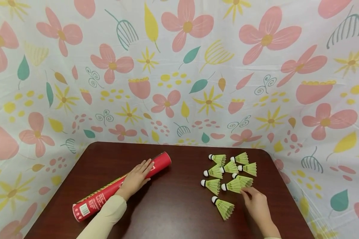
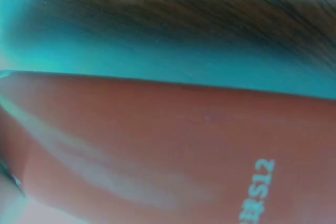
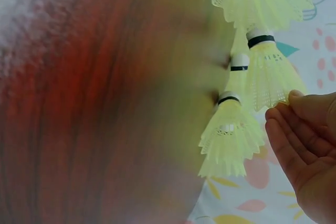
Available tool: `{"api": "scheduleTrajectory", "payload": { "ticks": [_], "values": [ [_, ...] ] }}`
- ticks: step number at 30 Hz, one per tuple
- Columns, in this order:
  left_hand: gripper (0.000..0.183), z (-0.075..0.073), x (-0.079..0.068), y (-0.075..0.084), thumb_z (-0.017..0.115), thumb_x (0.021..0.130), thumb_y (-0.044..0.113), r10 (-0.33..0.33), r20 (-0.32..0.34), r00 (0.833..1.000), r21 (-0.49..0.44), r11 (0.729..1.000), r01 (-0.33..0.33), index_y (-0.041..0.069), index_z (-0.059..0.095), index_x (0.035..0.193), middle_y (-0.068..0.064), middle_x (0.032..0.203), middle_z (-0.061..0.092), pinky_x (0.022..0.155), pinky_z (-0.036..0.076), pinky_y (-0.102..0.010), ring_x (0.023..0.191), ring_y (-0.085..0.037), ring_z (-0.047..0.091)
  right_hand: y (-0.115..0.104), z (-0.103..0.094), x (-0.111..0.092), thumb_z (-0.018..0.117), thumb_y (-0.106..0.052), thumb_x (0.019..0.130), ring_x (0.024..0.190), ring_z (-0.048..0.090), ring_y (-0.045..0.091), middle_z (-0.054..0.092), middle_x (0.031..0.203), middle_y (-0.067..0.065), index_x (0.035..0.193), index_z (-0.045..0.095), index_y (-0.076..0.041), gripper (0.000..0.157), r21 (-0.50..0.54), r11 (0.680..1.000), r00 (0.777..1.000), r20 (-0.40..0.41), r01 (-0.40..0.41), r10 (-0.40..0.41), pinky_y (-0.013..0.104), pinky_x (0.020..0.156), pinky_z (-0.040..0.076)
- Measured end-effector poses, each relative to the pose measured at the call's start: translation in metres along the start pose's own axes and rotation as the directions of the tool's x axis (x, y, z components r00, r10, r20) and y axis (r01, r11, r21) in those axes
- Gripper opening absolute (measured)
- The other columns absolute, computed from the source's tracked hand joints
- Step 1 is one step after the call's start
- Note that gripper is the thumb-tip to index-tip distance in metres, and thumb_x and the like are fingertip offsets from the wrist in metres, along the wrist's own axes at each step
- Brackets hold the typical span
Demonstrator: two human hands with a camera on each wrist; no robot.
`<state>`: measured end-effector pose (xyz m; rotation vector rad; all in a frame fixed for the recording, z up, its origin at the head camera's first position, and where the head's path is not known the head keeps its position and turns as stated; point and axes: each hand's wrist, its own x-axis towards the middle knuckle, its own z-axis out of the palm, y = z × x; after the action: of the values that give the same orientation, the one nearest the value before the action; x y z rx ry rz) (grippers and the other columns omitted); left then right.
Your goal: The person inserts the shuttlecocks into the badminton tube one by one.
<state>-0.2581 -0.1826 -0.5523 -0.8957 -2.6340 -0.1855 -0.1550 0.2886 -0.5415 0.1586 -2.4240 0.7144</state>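
A long red shuttlecock tube (image 1: 107, 193) with printed text and a barcode lies slantwise on the left of the table. My left hand (image 1: 134, 179) rests flat on it, fingers stretched along its upper part. The left wrist view shows the red tube (image 2: 157, 140) up close; the hand itself is barely visible there. On the right, my right hand (image 1: 257, 205) pinches the skirt edge of a yellow shuttlecock (image 1: 232, 186) between thumb and fingers. The right wrist view shows this pinch, with the hand (image 3: 310, 156) at the rim of the shuttlecock (image 3: 270, 77).
Several other yellow shuttlecocks with white heads lie around it, including one at the front (image 1: 224, 208) and one on the left (image 1: 211, 186). Everything lies on a dark brown table (image 1: 173, 212). A flower-printed cloth (image 1: 179, 83) hangs behind and at both sides.
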Motion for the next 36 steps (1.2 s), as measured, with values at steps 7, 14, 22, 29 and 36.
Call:
{"api": "scheduleTrajectory", "payload": {
  "ticks": [7, 14, 22, 29, 36],
  "values": [
    [0.079, -0.01, -0.004, 0.004, 0.08, 0.078, 0.022, 0.012, -0.026, 1.0, -0.021, 1.0, -0.012, 0.01, 0.042, 0.146, -0.013, 0.15, 0.04, 0.106, 0.039, -0.048, 0.134, -0.032, 0.041, -0.002, -0.005, 0.008, 0.078, 0.009, 0.071, 0.063, 0.066, 0.026, 0.069, 0.075, 0.007, 0.082, 0.072, -0.002, 0.016, 0.0, 1.0, 1.0, -0.011, 0.028, -0.028, 0.034, 0.051, 0.053],
    [0.08, -0.02, -0.008, 0.009, 0.082, 0.076, 0.022, 0.067, -0.068, 0.995, -0.047, 0.996, -0.07, 0.01, 0.044, 0.145, -0.013, 0.149, 0.04, 0.102, 0.042, -0.05, 0.133, -0.034, 0.042, -0.01, -0.009, 0.02, 0.078, 0.007, 0.072, 0.059, 0.064, 0.019, 0.069, 0.076, 0.006, 0.081, 0.072, -0.003, 0.015, 0.015, 0.998, 0.998, -0.03, 0.054, -0.054, 0.03, 0.048, 0.051],
    [0.086, -0.028, -0.005, 0.015, 0.085, 0.073, 0.02, 0.16, -0.092, 0.983, -0.012, 0.987, -0.162, 0.008, 0.041, 0.146, -0.014, 0.15, 0.038, 0.104, 0.04, -0.048, 0.133, -0.034, 0.042, -0.021, -0.007, 0.037, 0.076, 0.007, 0.075, 0.065, 0.067, 0.026, 0.07, 0.082, 0.012, 0.087, 0.073, 0.0, 0.014, 0.044, 0.997, 0.997, -0.045, 0.068, -0.067, 0.036, 0.052, 0.055],
    [0.087, -0.034, -0.004, 0.02, 0.084, 0.074, 0.024, 0.186, -0.086, 0.979, 0.023, 0.983, -0.185, 0.008, 0.039, 0.147, -0.013, 0.151, 0.037, 0.106, 0.038, -0.046, 0.133, -0.032, 0.043, -0.035, -0.003, 0.053, 0.076, 0.004, 0.077, 0.071, 0.068, 0.028, 0.071, 0.083, 0.012, 0.087, 0.073, 0.0, 0.011, 0.06, 0.995, 0.996, -0.041, 0.086, -0.084, 0.046, 0.059, 0.055],
    [0.087, -0.04, -0.002, 0.024, 0.083, 0.075, 0.025, 0.214, -0.104, 0.971, 0.034, 0.977, -0.212, 0.008, 0.039, 0.147, -0.013, 0.151, 0.037, 0.107, 0.037, -0.045, 0.134, -0.032, 0.043, -0.05, 0.003, 0.068, 0.075, 0.002, 0.079, 0.071, 0.068, 0.026, 0.071, 0.083, 0.012, 0.088, 0.073, 0.0, 0.01, 0.092, 0.992, 0.996, -0.022, 0.083, -0.082, 0.044, 0.058, 0.055]
  ]
}}
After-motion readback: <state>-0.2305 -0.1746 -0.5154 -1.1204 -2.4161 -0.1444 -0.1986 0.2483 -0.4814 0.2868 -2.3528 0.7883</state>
